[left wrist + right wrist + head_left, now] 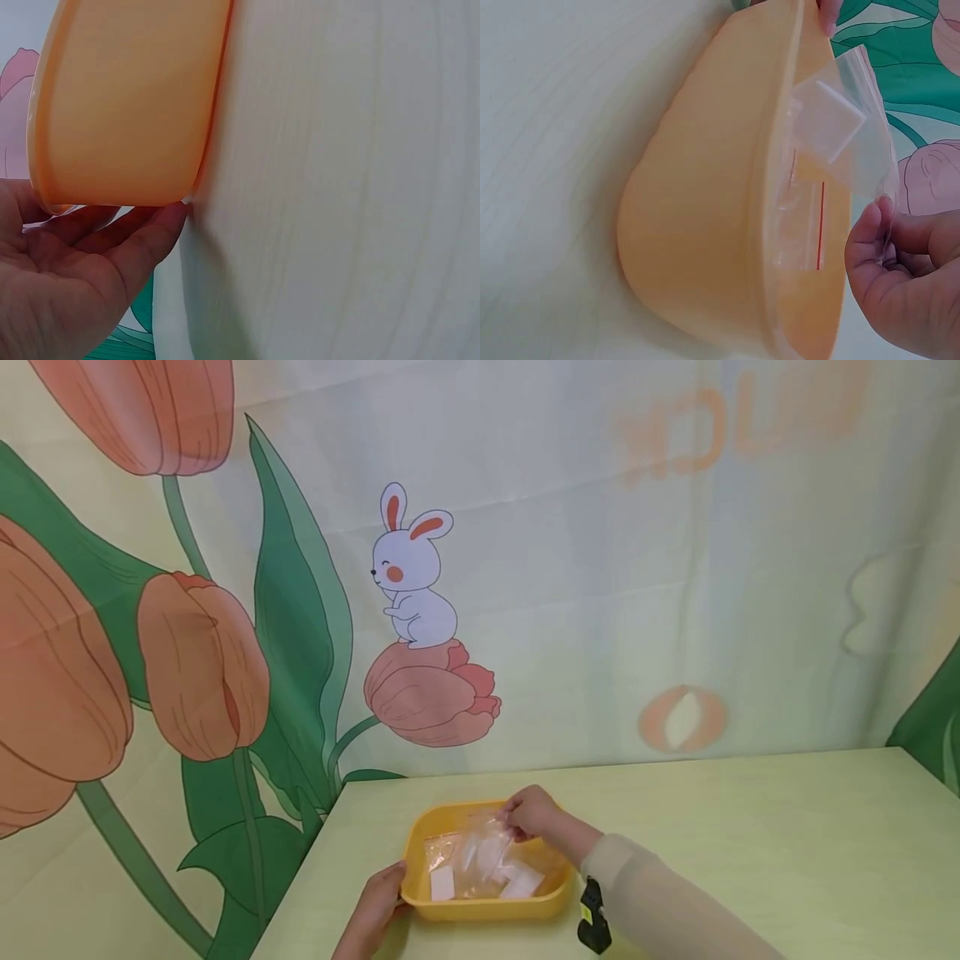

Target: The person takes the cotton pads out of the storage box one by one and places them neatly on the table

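Note:
A yellow plastic basin (487, 908) stands on the table, holding several clear zip bags with white pieces inside. At its left end my left hand (377, 900) grips the wall; in the left wrist view the fingers (150, 236) lie along the outside, and the thumb is partly hidden by the rim. My right hand (534, 814) is over the basin's far right side. Between thumb and fingers it pinches the edge of a clear zip bag (870, 154), which has a flat white square (829, 120) in it. Another bag with a red line (820, 225) lies lower in the basin.
The pale table (735, 852) extends to the right of the basin. Behind it hangs a cloth (570, 610) printed with tulips and a rabbit. A black device (594, 917) is on the right wrist, by the basin's right end.

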A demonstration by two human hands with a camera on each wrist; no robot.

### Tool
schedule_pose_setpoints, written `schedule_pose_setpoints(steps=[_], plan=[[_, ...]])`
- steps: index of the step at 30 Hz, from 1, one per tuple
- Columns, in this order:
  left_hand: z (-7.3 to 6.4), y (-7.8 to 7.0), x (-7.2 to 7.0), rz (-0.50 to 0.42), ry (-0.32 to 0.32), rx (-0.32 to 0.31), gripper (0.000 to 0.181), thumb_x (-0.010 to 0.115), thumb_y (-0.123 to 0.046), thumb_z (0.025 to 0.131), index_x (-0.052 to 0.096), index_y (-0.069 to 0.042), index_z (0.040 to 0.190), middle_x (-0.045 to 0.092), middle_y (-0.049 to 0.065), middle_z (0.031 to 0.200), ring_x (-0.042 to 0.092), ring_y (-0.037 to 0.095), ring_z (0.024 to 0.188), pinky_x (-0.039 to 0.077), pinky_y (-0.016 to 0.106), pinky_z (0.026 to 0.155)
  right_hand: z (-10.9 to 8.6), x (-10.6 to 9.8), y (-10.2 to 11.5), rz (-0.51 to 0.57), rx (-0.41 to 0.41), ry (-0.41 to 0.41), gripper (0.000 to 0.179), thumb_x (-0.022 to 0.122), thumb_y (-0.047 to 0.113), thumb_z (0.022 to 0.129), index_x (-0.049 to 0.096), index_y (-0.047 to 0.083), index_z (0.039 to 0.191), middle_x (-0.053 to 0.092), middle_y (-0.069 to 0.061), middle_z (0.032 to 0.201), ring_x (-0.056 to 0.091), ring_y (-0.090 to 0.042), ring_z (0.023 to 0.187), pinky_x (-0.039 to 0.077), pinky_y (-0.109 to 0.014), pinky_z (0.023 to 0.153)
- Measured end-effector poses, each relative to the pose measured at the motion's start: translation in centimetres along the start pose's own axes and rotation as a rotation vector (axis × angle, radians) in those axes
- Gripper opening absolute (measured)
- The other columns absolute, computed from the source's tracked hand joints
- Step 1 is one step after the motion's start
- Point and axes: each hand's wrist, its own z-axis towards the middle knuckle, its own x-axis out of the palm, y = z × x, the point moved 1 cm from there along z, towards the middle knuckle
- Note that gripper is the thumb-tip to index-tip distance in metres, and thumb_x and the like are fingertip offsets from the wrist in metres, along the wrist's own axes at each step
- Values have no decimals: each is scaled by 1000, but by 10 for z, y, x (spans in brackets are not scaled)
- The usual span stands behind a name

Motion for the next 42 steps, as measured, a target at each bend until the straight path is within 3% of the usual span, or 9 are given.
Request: schedule_pose_setpoints(steps=[16,25,33,42], plan=[[3,3,-1,-5,10,-4,55,25,-19,113,31,22,148,44,40,147,56,40,127,54,50,106,-5,-16,10,37,0,17,15,64,5,99,73,-6,105,60,-4,76,53,-12,63,52,-15,55],[5,2,-1,14,-11,-55,54,25,-21,113,31,19,150,44,37,149,53,40,129,51,50,111,-7,-33,15,85,0,62,17,61,3,100,71,-8,108,58,-4,77,52,-13,65,50,-15,56],[2,1,0,-9,20,4,55,24,-20,113,29,22,149,39,41,150,49,46,135,50,54,111,-10,-46,20,87,12,81,17,62,6,101,71,-5,110,60,-4,79,54,-13,68,53,-15,59],[1,0,2,-9,15,6,55,25,-20,113,31,22,148,43,40,148,54,43,129,53,51,107,-19,-64,16,134,-37,117,20,60,8,102,69,-8,111,58,0,75,54,-10,67,54,-17,62]])
